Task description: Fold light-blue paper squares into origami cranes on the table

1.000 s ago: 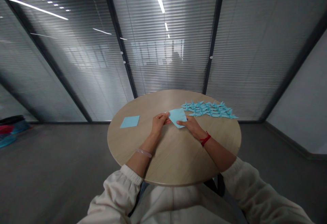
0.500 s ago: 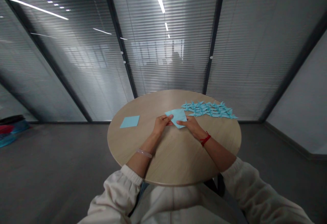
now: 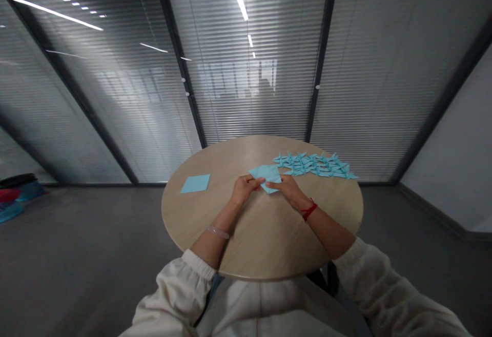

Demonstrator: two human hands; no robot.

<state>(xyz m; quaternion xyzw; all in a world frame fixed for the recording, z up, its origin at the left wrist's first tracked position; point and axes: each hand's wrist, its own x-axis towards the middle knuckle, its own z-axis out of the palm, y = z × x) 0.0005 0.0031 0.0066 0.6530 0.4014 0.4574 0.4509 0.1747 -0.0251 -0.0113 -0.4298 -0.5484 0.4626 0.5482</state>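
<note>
Both hands meet near the middle of the round table. The left hand pinches the left side of a blue paper. The right hand pinches its near right edge, so the sheet is held from two sides and cannot slip. The paper sits low, maybe touching the wood, but it is too small to tell. Folded blue shapes lie in neat rows by the far right edge, out of the hands' way. A flat blue square lies near the left edge, well apart.
</note>
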